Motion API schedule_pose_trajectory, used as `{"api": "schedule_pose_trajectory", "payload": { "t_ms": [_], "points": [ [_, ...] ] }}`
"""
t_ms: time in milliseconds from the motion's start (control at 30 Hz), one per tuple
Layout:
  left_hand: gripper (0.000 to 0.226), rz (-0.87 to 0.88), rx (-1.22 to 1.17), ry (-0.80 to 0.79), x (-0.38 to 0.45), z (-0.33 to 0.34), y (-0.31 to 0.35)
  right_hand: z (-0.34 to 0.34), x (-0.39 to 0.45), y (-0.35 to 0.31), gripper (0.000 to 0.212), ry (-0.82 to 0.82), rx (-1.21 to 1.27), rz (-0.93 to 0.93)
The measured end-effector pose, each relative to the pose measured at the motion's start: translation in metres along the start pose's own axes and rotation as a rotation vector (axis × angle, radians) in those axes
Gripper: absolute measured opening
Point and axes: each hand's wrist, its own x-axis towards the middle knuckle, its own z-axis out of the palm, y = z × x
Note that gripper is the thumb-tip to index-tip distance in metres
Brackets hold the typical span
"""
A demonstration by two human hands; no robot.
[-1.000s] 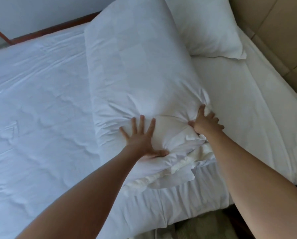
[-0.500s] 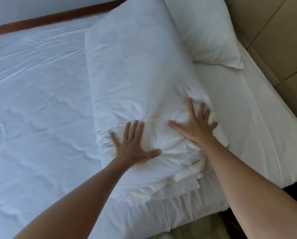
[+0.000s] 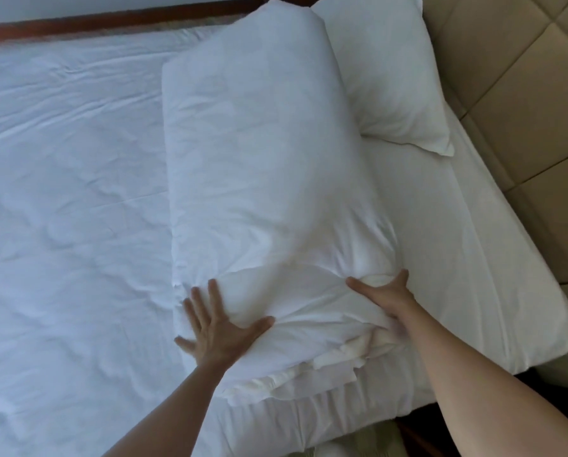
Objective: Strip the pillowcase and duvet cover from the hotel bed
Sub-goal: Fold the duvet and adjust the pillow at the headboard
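Folded duvet [image 3: 266, 179] lies lengthwise on the bed sheet [image 3: 71, 199], running from 12 o'clock down to the near mattress edge at 6. Left hand [image 3: 215, 328] lies flat on its near-left corner at 7 o'clock, fingers straight and spread, likely pinning the bulk. Right hand [image 3: 386, 296] at 4 o'clock has thumb and fingers closed around a bunch of cover fabric, probably hunting the opening. Cover still holds its filling; layered edges spill out at 6. Pillow [image 3: 391, 80] at 1 o'clock, still in its case, touching the duvet's right flank, headboard [image 3: 513, 94] behind.
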Motion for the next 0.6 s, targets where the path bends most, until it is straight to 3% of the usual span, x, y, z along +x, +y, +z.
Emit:
{"api": "schedule_pose_trajectory", "payload": {
  "t_ms": [233,400,467,600],
  "points": [
    [0.158,-0.365,-0.432,-0.08,0.01,0.002,-0.025,-0.002,0.044,0.009,0.159,-0.01,0.036,-0.052],
    [0.147,-0.448,-0.582,0.075,0.002,0.02,-0.005,-0.017,0.067,0.012,0.135,-0.05,0.036,-0.106],
    [0.127,-0.477,-0.735,0.135,-0.008,0.033,0.011,-0.03,0.071,0.012,0.122,-0.069,0.079,-0.115],
    [0.072,-0.511,-0.798,0.126,-0.025,0.034,0.037,-0.054,0.066,0.009,0.123,-0.244,0.328,-0.104]
  ]
}}
